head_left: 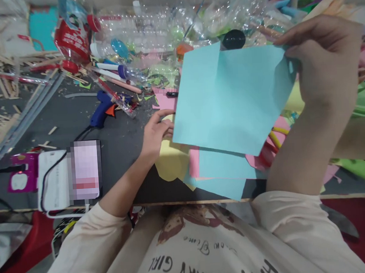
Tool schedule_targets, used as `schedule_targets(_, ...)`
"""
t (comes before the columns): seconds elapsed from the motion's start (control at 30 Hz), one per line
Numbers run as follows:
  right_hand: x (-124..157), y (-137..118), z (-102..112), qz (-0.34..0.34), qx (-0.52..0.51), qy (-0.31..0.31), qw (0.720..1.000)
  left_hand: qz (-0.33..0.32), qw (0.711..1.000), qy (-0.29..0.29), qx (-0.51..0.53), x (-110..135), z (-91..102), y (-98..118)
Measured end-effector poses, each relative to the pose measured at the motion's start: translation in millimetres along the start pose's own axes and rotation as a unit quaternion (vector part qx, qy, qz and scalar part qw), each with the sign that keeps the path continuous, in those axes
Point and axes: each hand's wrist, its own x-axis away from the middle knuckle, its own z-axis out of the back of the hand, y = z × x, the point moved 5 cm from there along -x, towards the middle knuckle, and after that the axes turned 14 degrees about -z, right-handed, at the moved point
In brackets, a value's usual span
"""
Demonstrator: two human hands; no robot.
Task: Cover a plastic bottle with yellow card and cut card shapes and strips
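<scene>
A light blue sheet of paper [248,95] is raised above the table, one corner pinched between the thumb and fingers of my right hand [325,49]. A cut or fold line runs down from its top edge. My left hand [156,132] is beside the sheet's left edge, its fingers partly curled and their tips partly behind the paper; whether they grip it I cannot make out. Below lie a yellow paper piece [172,164], another light blue sheet [224,162] and a strip of pink paper [194,162].
A blue glue gun [102,110] lies left of centre. Plastic bottles [132,30] crowd the back, with a red-labelled bottle [73,40] among them. Wooden sticks [2,73] litter the left. A phone [84,169] and a white power bank [52,177] with cables sit at the front left.
</scene>
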Motion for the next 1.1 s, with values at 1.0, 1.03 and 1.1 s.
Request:
schedule_targets(1.0, 88, 36, -54, -0.118, -0.008, -0.094, 0.989, -0.048, 0.981, -0.157, -0.106, 14, -19.2, 1)
schedule_targets(1.03, 93, 44, -59, -0.144, -0.042, -0.108, 0.983, -0.05, 0.981, -0.154, -0.112, 14, -19.0, 2)
schedule_targets(1.1, 100, 58, -67, -0.182, -0.097, -0.126, 0.97, -0.051, 0.981, -0.146, -0.12, 13, -18.6, 4)
